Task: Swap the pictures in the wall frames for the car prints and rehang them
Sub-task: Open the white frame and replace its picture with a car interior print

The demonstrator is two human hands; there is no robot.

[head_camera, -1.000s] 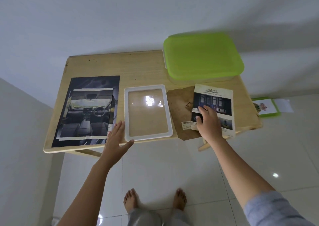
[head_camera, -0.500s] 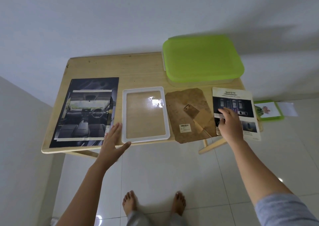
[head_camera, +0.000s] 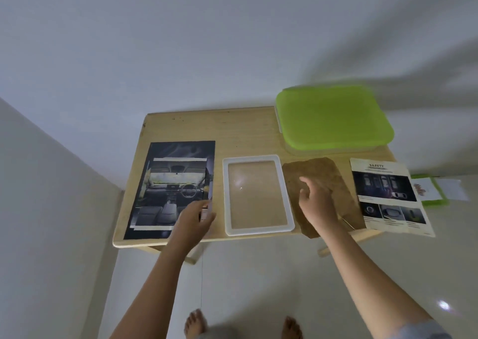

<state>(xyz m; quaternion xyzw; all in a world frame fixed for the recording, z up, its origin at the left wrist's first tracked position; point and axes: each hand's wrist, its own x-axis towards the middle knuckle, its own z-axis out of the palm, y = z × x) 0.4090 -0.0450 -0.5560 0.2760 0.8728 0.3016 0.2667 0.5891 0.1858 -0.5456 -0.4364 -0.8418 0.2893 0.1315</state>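
Note:
On the wooden table (head_camera: 248,129), a dark car interior print (head_camera: 168,183) lies at the left. My left hand (head_camera: 195,221) is at its lower right edge, with the fingers curled on a smaller print's edge there. A white frame (head_camera: 284,191) with its glass lies flat in the middle. To its right is the brown backing board (head_camera: 333,173), and my right hand (head_camera: 315,201) rests over it with loosely bent fingers, holding nothing. A "SAFETY" car print (head_camera: 388,196) lies at the table's right edge, partly overhanging it.
A box with a lime green lid (head_camera: 333,116) fills the back right corner of the table. A green frame with a picture (head_camera: 430,191) and a white sheet lie on the tiled floor to the right. White walls stand behind and to the left. My bare feet are below.
My right hand let go of the SAFETY print at the table's right edge and moved left onto the backing board. My left hand moved from the table's front edge to the interior print's edge.

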